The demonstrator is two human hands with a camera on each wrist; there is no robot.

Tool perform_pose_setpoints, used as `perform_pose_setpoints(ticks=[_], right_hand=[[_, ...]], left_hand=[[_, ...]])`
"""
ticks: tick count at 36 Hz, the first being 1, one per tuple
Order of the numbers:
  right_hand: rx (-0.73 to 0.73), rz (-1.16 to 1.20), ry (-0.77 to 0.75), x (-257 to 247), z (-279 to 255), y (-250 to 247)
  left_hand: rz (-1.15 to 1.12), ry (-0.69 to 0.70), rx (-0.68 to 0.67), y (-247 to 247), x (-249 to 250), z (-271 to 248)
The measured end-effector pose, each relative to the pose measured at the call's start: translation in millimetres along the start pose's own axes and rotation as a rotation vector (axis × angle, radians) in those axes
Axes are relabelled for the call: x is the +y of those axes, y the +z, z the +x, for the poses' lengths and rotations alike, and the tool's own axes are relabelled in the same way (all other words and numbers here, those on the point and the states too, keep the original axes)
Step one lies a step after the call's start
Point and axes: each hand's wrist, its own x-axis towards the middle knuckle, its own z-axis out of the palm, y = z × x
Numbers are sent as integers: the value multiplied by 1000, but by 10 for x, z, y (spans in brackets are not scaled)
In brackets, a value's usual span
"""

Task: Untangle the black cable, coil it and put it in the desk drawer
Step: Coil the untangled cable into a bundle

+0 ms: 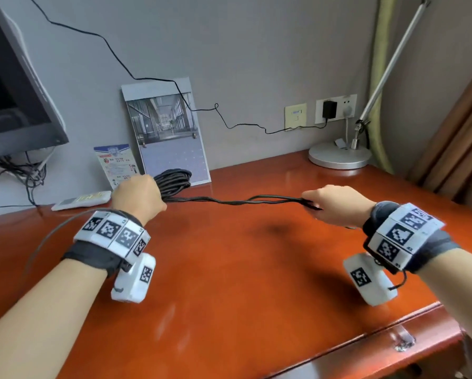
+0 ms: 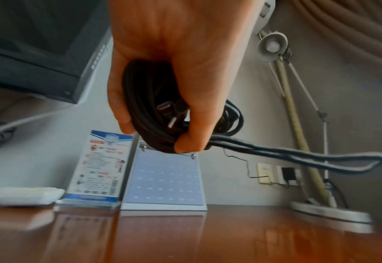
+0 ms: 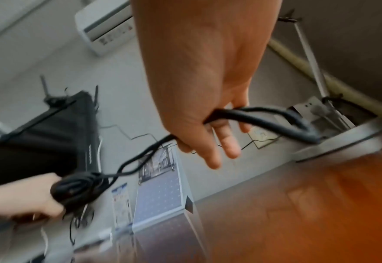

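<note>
The black cable (image 1: 229,200) is stretched in the air above the desk between both hands. My left hand (image 1: 137,196) grips a bundle of its coiled loops (image 1: 174,179), and the left wrist view shows the cable's plug (image 2: 171,113) tucked among the loops (image 2: 140,106) under my fingers (image 2: 192,142). My right hand (image 1: 330,202) pinches the far end of several twisted strands; in the right wrist view the cable (image 3: 264,117) runs under the thumb and across curled fingers (image 3: 226,142). The drawer front (image 1: 379,348) with its clear knob (image 1: 402,341) is at the desk's near right edge.
On the red-brown desk (image 1: 243,269) a calendar stand (image 1: 172,143) and a leaflet holder (image 1: 117,162) lean by the wall. A remote (image 1: 81,200) lies at the left, a monitor (image 1: 13,91) above it. A lamp base (image 1: 338,155) sits at the back right. A thin wire (image 1: 229,124) hangs to the wall socket.
</note>
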Motion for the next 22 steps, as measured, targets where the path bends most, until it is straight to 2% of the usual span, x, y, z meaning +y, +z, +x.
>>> perform_pose_setpoints(ticks=[6, 9, 13, 17, 19, 20, 22], right_hand=[[90, -43, -87, -15, 93, -65], [132, -154, -39, -53, 130, -95], [97, -266, -20, -123, 150, -148], [12, -338, 140, -314, 198, -214], [40, -395, 239, -514, 214, -192], [84, -400, 247, -635, 229, -163], [153, -343, 150, -902, 261, -81]], left_hand=[[-36, -91, -5, 4, -261, 93], [-77, -98, -18, -19, -312, 102], [-117, -110, -38, -41, -346, 71], [-64, -64, -68, -76, -217, -40], [-54, -11, -62, -90, -108, -100], [-63, 13, -58, -101, -54, -127], [-97, 55, -50, -128, 41, -179]])
